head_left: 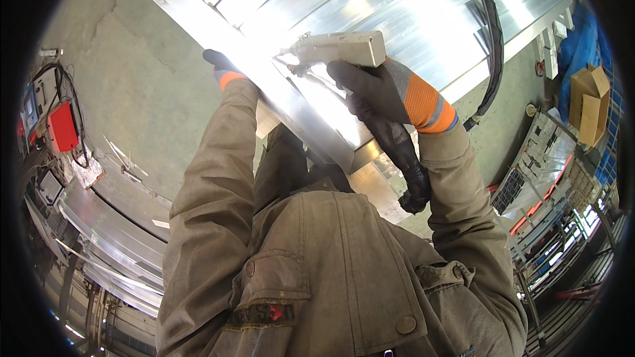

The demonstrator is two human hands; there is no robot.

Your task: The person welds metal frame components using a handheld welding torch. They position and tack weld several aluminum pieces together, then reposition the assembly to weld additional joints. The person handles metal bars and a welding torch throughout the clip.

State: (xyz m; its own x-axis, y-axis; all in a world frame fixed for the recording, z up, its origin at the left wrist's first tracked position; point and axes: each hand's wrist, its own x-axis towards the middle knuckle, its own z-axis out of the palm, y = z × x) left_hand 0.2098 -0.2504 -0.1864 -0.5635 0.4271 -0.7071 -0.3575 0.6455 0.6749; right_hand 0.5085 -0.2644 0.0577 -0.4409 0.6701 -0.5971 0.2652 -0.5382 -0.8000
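Observation:
My right hand point(378, 89), in a dark glove with an orange and grey cuff, is closed around the handle of a box-bodied, beige-grey welding gun point(347, 47). Its narrow nozzle points left, over the edge of a shiny metal frame point(178, 20). From below the grip a thick black sleeved hose point(401, 158) hangs down. Against the outer side of the same frame edge is my left hand point(223, 66), also gloved. One dark fingertip part sticks out to the left; the frame and strong glare hide the other fingers. Slatted metal panels point(357, 0) fill the frame.
A black cable point(491, 39) drapes over the panel's right side. On the left floor stands a red box point(63, 125) with cables, near long metal profiles point(119, 225). An open cardboard box point(591, 106) and blue sheeting point(575, 46) lie at right, above a cluttered rack point(542, 158).

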